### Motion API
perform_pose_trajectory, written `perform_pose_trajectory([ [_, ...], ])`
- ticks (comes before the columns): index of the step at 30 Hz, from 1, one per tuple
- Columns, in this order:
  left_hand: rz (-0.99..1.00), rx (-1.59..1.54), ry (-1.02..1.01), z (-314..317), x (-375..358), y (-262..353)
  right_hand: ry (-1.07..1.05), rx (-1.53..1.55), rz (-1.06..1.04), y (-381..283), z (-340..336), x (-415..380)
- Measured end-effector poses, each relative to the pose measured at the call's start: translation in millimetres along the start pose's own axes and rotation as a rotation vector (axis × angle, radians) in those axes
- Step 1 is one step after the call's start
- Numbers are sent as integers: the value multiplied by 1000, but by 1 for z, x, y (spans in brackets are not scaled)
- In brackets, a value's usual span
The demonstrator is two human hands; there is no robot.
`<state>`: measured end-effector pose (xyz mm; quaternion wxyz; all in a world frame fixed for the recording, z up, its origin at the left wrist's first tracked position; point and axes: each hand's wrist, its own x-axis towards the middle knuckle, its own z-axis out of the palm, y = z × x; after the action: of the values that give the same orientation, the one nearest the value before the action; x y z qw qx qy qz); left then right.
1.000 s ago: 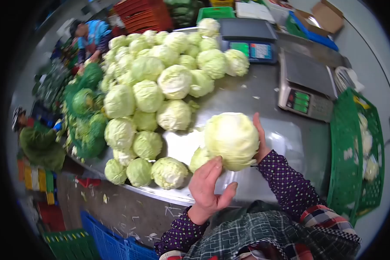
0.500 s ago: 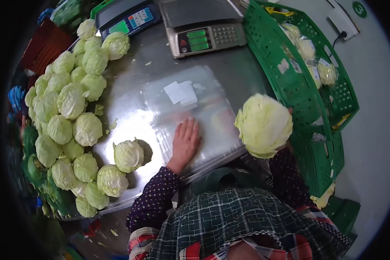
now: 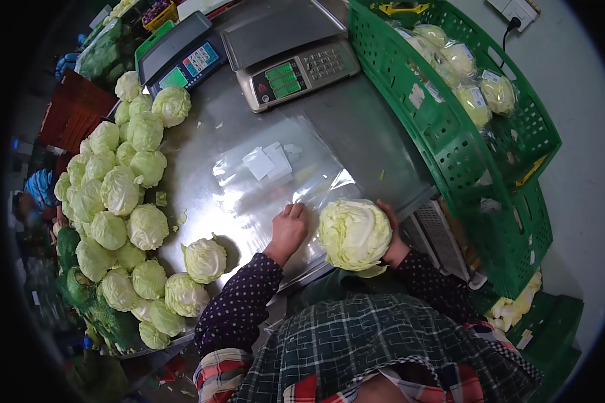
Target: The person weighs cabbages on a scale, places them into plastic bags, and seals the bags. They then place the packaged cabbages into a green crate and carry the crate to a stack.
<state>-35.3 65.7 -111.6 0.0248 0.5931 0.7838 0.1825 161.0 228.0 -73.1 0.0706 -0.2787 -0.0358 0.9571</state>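
A pale green cabbage point(image 3: 354, 235) rests in my right hand point(image 3: 392, 235), whose fingers curl round its right side. My left hand point(image 3: 290, 228) is closed, its bent fingertips pinching the edge of a clear plastic bag point(image 3: 316, 181). The bag lies on a stack of similar bags on the metal table and looks lifted and creased near the cabbage. Small white paper pieces point(image 3: 267, 161) lie on top of the stack. Left of my left hand a single cabbage point(image 3: 205, 260) sits at the front of a large heap of cabbages point(image 3: 121, 190).
A silver scale point(image 3: 286, 60) and a blue scale point(image 3: 185, 57) stand at the back of the metal table point(image 3: 376, 127). On the right, a green crate point(image 3: 423, 127) holds several bagged cabbages point(image 3: 497, 94). Behind the heap is a reddish-brown box point(image 3: 77, 107).
My right hand has brought the cabbage leftward, close to my left hand. My left hand has gone from lying flat on the bags to closed fingers at the plastic. The view has shifted slightly.
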Motion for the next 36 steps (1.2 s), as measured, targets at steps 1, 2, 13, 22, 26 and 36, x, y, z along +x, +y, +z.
perform_pose_trajectory([
  [1,-102,-20,-78,3,4,-1,10,-35,14,-1,-8,11],
  [2,-101,-14,-76,-9,10,7,-27,-90,-38,-1,-10,17],
  [13,-148,96,-169,-54,-1,27,-211,-247,47,-18,22,35],
  [22,-245,-277,-84,-97,22,65,-387,-672,150,-51,43,27],
  [26,-178,-437,-102,-105,21,82,-120,-587,277,-44,47,24],
  [36,-31,-500,26,-107,39,89,-300,-1302,124,-74,62,9],
])
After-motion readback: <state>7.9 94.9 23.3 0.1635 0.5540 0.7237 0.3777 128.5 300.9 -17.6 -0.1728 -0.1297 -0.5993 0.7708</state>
